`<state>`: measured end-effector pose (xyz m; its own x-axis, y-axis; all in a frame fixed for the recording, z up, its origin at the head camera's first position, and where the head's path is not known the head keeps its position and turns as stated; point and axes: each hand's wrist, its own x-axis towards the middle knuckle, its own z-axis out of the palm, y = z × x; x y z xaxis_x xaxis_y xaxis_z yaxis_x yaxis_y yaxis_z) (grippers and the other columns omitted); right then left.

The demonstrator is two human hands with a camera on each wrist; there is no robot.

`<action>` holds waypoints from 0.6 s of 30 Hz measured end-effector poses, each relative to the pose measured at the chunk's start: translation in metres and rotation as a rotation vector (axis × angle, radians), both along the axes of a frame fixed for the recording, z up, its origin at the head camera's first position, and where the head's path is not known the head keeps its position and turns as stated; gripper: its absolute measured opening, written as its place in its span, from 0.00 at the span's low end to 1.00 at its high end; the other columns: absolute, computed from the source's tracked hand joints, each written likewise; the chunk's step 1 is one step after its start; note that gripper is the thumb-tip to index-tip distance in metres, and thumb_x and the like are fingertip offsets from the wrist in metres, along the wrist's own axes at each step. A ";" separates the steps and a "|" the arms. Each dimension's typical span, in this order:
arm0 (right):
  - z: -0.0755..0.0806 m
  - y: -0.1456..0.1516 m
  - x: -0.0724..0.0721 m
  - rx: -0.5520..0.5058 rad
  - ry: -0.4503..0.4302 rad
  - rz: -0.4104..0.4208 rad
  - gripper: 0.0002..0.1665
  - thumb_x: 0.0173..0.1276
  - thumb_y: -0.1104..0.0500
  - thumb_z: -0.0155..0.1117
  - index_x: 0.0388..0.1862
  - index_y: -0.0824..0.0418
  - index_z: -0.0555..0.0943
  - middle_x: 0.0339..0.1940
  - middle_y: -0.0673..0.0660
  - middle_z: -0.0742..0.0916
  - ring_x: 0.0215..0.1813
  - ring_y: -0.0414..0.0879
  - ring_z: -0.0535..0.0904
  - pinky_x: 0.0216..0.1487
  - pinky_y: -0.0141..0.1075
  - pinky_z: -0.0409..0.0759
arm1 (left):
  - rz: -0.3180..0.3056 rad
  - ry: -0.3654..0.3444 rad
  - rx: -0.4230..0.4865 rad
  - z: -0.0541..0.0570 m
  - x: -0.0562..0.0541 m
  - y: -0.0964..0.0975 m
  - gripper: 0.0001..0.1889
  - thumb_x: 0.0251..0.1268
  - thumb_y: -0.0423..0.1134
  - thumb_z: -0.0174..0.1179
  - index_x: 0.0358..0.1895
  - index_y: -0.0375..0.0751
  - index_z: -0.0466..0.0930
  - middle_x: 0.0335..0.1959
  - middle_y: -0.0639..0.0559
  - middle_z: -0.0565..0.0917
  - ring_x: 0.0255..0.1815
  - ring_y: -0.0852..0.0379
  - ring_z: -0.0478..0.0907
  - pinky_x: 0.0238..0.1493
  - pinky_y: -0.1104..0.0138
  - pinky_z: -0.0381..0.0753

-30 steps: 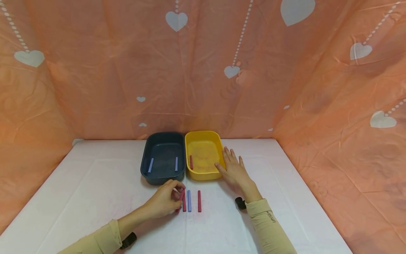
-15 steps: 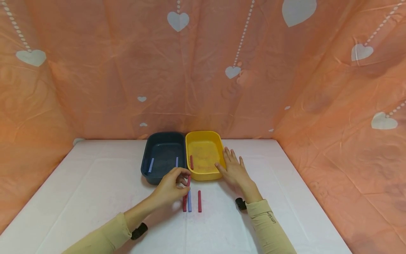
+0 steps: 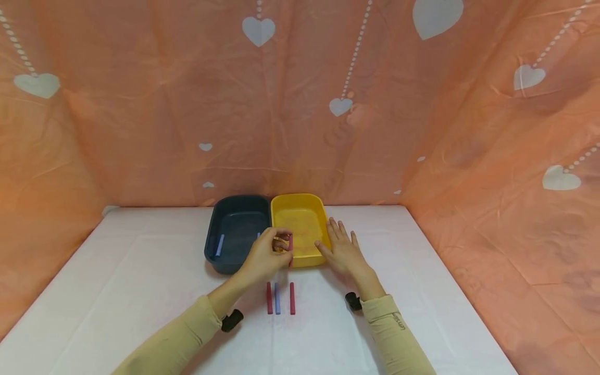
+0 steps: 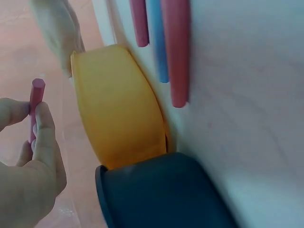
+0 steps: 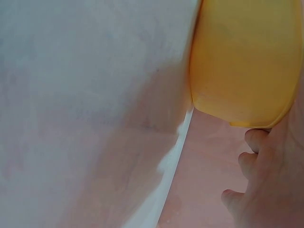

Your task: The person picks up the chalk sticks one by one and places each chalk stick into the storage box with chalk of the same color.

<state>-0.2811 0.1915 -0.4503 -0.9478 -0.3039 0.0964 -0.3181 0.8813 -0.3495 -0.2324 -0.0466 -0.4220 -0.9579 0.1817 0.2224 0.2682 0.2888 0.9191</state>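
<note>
My left hand (image 3: 262, 260) pinches a red chalk stick (image 4: 37, 92) between thumb and fingers, above the near left part of the yellow tray (image 3: 309, 255). My right hand (image 3: 346, 255) lies with straight, spread fingers against that tray's right side, its thumb over the rim. On the table below lie a red chalk stick (image 3: 269, 298), a blue chalk stick (image 3: 277, 299) and another red chalk stick (image 3: 292, 298), side by side. The dark blue tray (image 3: 239, 221) holds a blue chalk stick (image 3: 220, 245); a second blue one is mostly hidden behind my left hand.
Both trays stand touching at the back of a white-covered table (image 3: 140, 271). An orange curtain (image 3: 300, 130) with white hearts rises behind and along the sides. Faint pinkish smudges mark the cloth.
My left hand has lifted a red chalk stick off the table and carried it up and right, over the yellow tray. It now covers the red chalk stick seen in that tray. My right hand stays put.
</note>
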 end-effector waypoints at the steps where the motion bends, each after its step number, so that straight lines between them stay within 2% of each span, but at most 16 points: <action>1: 0.000 0.000 0.000 0.001 0.001 -0.002 0.47 0.84 0.37 0.45 0.85 0.66 0.49 0.87 0.61 0.51 0.86 0.60 0.43 0.81 0.64 0.40 | 0.007 -0.003 0.007 0.000 -0.004 0.002 0.24 0.60 0.24 0.70 0.60 0.35 0.78 0.53 0.42 0.78 0.47 0.51 0.83 0.46 0.69 0.85; 10: -0.003 -0.001 0.000 0.007 -0.004 -0.004 0.47 0.83 0.36 0.45 0.85 0.65 0.48 0.87 0.60 0.51 0.87 0.59 0.42 0.81 0.64 0.40 | 0.045 -0.004 0.012 -0.005 -0.036 0.021 0.24 0.60 0.24 0.70 0.60 0.34 0.78 0.52 0.41 0.80 0.47 0.47 0.84 0.41 0.66 0.86; 18: -0.003 0.000 -0.002 0.021 0.004 -0.004 0.48 0.83 0.36 0.43 0.85 0.65 0.48 0.87 0.60 0.50 0.87 0.59 0.42 0.81 0.64 0.40 | 0.045 -0.035 -0.014 -0.005 -0.065 0.038 0.24 0.63 0.24 0.69 0.62 0.33 0.76 0.55 0.38 0.79 0.50 0.45 0.84 0.48 0.61 0.87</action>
<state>-0.2829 0.1918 -0.4532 -0.9488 -0.3017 0.0940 -0.3156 0.8900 -0.3291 -0.2969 -0.0086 -0.4274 -0.9723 0.1407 0.1865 0.2224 0.3127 0.9235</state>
